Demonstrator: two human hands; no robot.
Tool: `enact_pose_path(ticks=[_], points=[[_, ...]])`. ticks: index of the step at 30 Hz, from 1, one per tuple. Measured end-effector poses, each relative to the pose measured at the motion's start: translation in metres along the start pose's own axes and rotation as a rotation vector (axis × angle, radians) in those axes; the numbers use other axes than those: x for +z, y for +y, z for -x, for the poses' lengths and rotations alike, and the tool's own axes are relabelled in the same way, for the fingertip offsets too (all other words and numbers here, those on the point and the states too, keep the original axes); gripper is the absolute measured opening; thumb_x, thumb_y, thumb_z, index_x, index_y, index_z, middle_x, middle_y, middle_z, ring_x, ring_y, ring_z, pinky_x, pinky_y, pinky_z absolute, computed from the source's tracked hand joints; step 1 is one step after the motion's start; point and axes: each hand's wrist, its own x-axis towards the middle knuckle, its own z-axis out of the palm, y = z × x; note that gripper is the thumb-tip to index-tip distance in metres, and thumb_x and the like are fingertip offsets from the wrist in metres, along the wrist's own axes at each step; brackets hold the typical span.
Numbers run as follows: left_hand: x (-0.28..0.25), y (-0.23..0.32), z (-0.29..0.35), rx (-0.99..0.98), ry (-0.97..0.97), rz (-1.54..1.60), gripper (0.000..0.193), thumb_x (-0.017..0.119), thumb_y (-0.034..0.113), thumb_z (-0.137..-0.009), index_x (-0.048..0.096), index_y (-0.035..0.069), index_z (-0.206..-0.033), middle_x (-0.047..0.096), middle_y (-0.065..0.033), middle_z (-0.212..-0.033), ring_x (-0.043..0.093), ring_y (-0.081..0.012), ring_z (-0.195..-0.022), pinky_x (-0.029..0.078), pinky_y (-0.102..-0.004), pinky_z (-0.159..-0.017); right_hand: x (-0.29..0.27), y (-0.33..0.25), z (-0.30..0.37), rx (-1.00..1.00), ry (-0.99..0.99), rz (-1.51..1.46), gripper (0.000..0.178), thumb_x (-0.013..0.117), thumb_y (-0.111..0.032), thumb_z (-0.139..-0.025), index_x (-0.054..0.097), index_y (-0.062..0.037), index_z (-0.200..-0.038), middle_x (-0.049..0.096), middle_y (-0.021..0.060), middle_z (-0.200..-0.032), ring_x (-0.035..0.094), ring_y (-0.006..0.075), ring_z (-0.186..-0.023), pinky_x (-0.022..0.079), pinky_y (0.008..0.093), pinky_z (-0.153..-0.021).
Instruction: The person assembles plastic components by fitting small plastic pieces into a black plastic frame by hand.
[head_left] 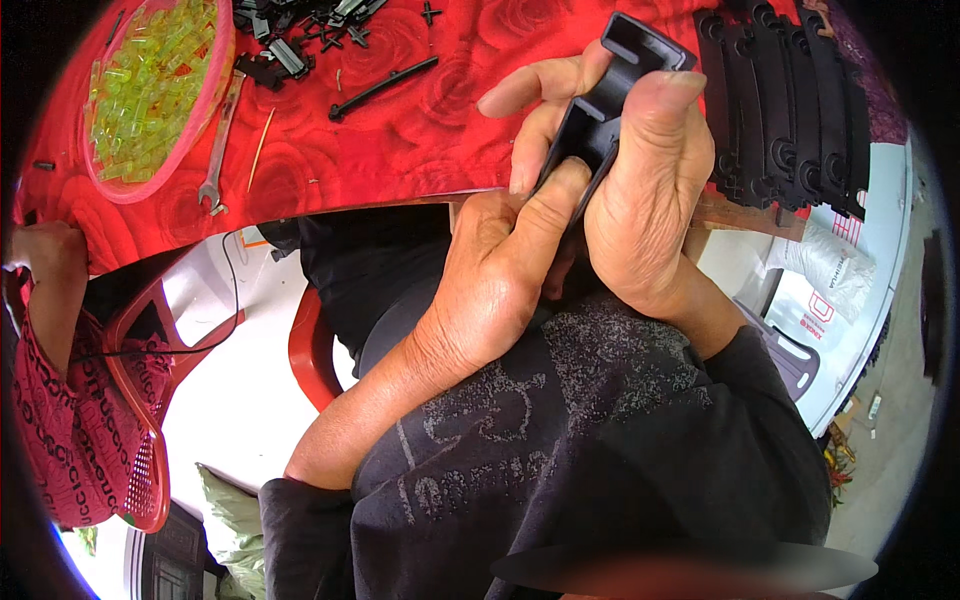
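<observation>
A black plastic channel-shaped part is held up at a slant over the front edge of the red-covered table. My right hand grips it, thumb along its right side and fingers showing past its left side. Against the lower end of the part, my left hand presses with its thumb inside the channel; its other fingers are mostly hidden below. The lower end of the part is covered by the hands.
The red tablecloth carries a pink basket of yellow-green pieces, a wrench, a thin stick, a black rod and small black parts. Long black strips lie right. Another person's hand rests left.
</observation>
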Motion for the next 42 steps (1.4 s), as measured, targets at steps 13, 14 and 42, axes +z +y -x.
enact_pose_path(ticks=[13,14,42], points=[[-0.004,-0.003,-0.023,-0.087,-0.239,-0.327,0.063,0.038,0.053,-0.109,0.063,0.001,-0.083,0.056,-0.0043,-0.063,0.055,-0.0137,-0.066,0.044,-0.0272,-0.065,-0.024,0.032,-0.003,0.134,0.155,-0.214,0.065,0.021,-0.065,-0.106,0.048,-0.0055,-0.108,0.067,0.0241,-0.101,0.061,0.0132,-0.065,0.050,0.0243,-0.058],[-0.004,-0.004,-0.021,-0.068,-0.217,-0.328,0.058,0.040,0.049,-0.110,0.063,0.001,-0.087,0.058,-0.0043,-0.068,0.056,-0.0135,-0.069,0.044,-0.0270,-0.068,-0.027,0.034,-0.004,0.166,0.182,-0.254,0.064,0.022,-0.064,-0.106,0.048,-0.0056,-0.108,0.067,0.0248,-0.102,0.061,0.0132,-0.065,0.050,0.0240,-0.058],[-0.007,-0.012,-0.020,-0.053,-0.183,-0.307,0.035,0.046,0.030,-0.111,0.059,-0.002,-0.103,0.065,-0.0062,-0.077,0.063,-0.0124,-0.067,0.050,-0.0258,-0.065,-0.034,0.047,-0.011,0.164,0.165,-0.344,0.062,0.030,-0.066,-0.105,0.050,-0.0073,-0.105,0.066,0.0273,-0.105,0.062,0.0174,-0.066,0.050,0.0280,-0.054]])
